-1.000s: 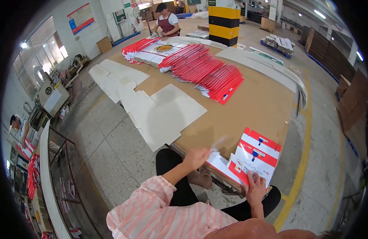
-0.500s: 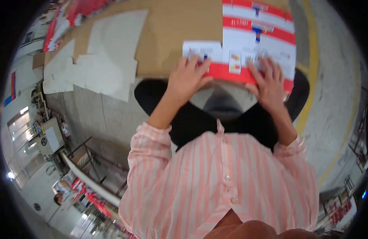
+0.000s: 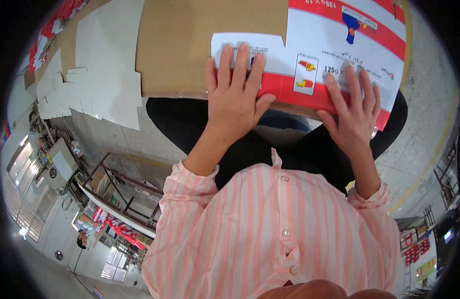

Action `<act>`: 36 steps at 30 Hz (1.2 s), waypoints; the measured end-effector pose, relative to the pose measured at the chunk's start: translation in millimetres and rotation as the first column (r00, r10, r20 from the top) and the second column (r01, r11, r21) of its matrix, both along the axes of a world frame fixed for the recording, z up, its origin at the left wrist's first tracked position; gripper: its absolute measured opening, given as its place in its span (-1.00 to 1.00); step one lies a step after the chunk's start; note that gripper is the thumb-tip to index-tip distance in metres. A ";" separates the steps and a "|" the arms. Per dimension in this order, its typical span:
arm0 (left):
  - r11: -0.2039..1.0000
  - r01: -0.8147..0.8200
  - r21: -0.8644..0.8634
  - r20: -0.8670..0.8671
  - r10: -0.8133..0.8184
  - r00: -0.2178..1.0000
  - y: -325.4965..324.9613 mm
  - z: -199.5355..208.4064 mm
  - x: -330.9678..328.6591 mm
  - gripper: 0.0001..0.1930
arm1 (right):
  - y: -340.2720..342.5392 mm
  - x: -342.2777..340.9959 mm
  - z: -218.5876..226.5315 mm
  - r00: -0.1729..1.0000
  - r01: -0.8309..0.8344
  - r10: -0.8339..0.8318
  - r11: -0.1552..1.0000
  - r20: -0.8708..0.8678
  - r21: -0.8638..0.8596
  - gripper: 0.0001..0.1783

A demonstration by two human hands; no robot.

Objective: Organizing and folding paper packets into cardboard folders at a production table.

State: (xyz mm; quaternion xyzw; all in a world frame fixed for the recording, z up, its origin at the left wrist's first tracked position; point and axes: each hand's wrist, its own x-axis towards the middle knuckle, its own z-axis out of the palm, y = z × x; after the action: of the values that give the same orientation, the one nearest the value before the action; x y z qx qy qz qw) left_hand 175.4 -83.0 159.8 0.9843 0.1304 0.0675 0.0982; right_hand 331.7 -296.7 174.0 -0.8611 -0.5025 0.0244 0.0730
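Note:
A flat printed carton blank (image 3: 374, 52), white with red bands and small coloured pictures, lies on brown cardboard (image 3: 185, 47) in front of me. My left hand (image 3: 234, 99) rests palm down on the blank's left flap, its fingers stretched out over the white and red parts. Farther right, my right hand (image 3: 357, 112) lies on the lower right part of the blank, fingers spread and thumb near the front edge. Both hands press flat and neither grips anything. What is under the palms is hidden.
Pale, torn-edged cardboard sheets (image 3: 108, 45) cover the left of the work surface and overhang its front edge. Red and white pieces (image 3: 53, 30) are piled at the far left. Farther off at lower left stand a metal-framed table (image 3: 118, 209) and another person (image 3: 84, 229).
My left hand's fingers have straightened and flattened on the flap. The blank and both hands appear larger, as the view has shifted closer.

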 end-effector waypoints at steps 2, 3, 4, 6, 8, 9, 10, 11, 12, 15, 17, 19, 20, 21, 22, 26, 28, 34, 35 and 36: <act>1.000 0.011 0.007 0.024 -0.011 1.000 -3.5 0.1 4.6 -0.35 | -3.1 2.6 3.0 1.000 -0.001 0.000 1.000 0.017 0.010 -0.34; 1.000 -0.004 0.003 -0.027 0.004 1.000 -3.6 1.8 2.8 -0.37 | -1.8 1.0 0.7 1.000 -0.005 0.005 1.000 -0.003 0.019 -0.34; 1.000 -0.016 -0.010 -0.068 0.015 0.998 -4.6 2.9 4.1 -0.38 | -1.8 1.5 0.8 1.000 -0.006 0.006 1.000 -0.014 0.017 -0.34; 1.000 -0.018 0.008 -0.041 0.018 0.999 -6.0 7.7 9.3 -0.44 | -1.1 3.0 3.0 1.000 -0.020 0.019 0.999 0.017 0.046 -0.34; 0.994 -0.002 0.106 -0.030 0.005 1.000 -7.0 15.1 17.7 -0.49 | -0.3 4.4 6.8 1.000 -0.030 0.029 0.998 0.009 0.057 -0.37; 0.993 -0.023 0.112 0.029 0.020 0.999 -4.4 19.4 27.2 -0.53 | 0.7 4.2 9.2 1.000 -0.024 0.024 0.998 0.012 0.053 -0.37; 0.992 -0.028 0.126 0.062 0.020 0.998 -1.8 23.3 36.3 -0.53 | 0.0 4.5 10.0 0.999 -0.026 0.023 0.997 0.045 0.067 -0.37; 0.995 -0.046 0.084 0.015 0.045 0.999 1.3 26.6 45.5 -0.54 | -0.5 5.3 9.6 0.999 -0.020 0.015 0.994 0.048 0.104 -0.38; 0.997 -0.066 0.045 -0.032 0.067 0.997 5.8 30.5 53.8 -0.55 | 0.1 5.6 10.1 0.999 -0.015 0.008 0.990 0.051 0.144 -0.38; 0.997 -0.054 0.053 -0.052 0.057 0.997 18.2 30.1 53.2 -0.56 | -14.0 -17.5 3.0 0.990 0.018 0.052 0.873 -0.130 0.487 -0.56; 1.000 -0.030 -0.007 -0.147 0.029 0.989 23.7 30.7 58.7 -0.57 | -30.5 -49.2 -11.3 0.914 -0.009 0.304 0.678 -0.269 0.735 -0.62; 0.997 0.007 -0.083 -0.196 -0.023 0.980 3.6 43.8 55.0 -0.57 | -44.2 -84.9 -3.0 -0.010 0.556 0.116 0.826 -0.993 0.091 -0.70; 0.993 0.023 -0.112 -0.235 -0.049 0.971 -7.4 48.2 47.6 -0.57 | -39.0 -94.3 -2.4 -0.445 0.619 0.172 0.768 -0.879 -0.163 -0.72; 0.963 0.069 -0.261 -0.178 -0.118 0.977 -18.0 44.8 37.7 -0.56 | -33.1 -97.0 2.9 -0.428 0.614 0.189 0.779 -0.884 -0.130 -0.72; 0.905 0.128 -0.406 -0.110 -0.188 0.976 -24.6 40.5 31.4 -0.54 | -28.1 -97.0 11.5 -0.381 0.760 0.283 0.638 -0.880 -0.124 -0.72; 0.764 0.063 -0.642 0.195 0.084 0.977 -5.6 48.0 14.4 -0.54 | -27.0 -34.1 35.6 -0.036 0.779 0.150 0.624 -0.988 0.066 -0.64; 0.846 -0.163 -0.508 0.309 0.356 0.882 36.2 40.4 -6.2 -0.57 | -9.3 31.4 80.5 -0.122 0.635 0.094 0.772 -0.988 -0.005 -0.52; 0.923 -0.378 -0.077 0.413 0.374 0.830 84.9 -12.5 -9.3 -0.65 | 96.8 240.1 65.5 0.426 0.360 0.043 0.908 -0.904 0.213 -0.47; 0.915 -0.398 -0.064 0.424 0.386 0.819 86.5 -9.2 -15.0 -0.65 | 133.5 262.0 63.9 0.429 0.340 0.010 0.925 -0.903 0.171 -0.46; 0.909 -0.405 -0.103 0.407 0.410 0.816 84.6 -2.3 -18.7 -0.67 | 171.2 284.1 51.9 0.475 0.353 0.010 0.914 -0.880 0.201 -0.46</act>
State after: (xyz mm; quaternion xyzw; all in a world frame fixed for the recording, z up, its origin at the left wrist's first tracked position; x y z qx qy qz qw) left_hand 156.7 1.5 157.5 0.8950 0.3139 0.2961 0.1129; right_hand 615.8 -125.5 226.0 -0.7489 -0.3018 0.3543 0.4718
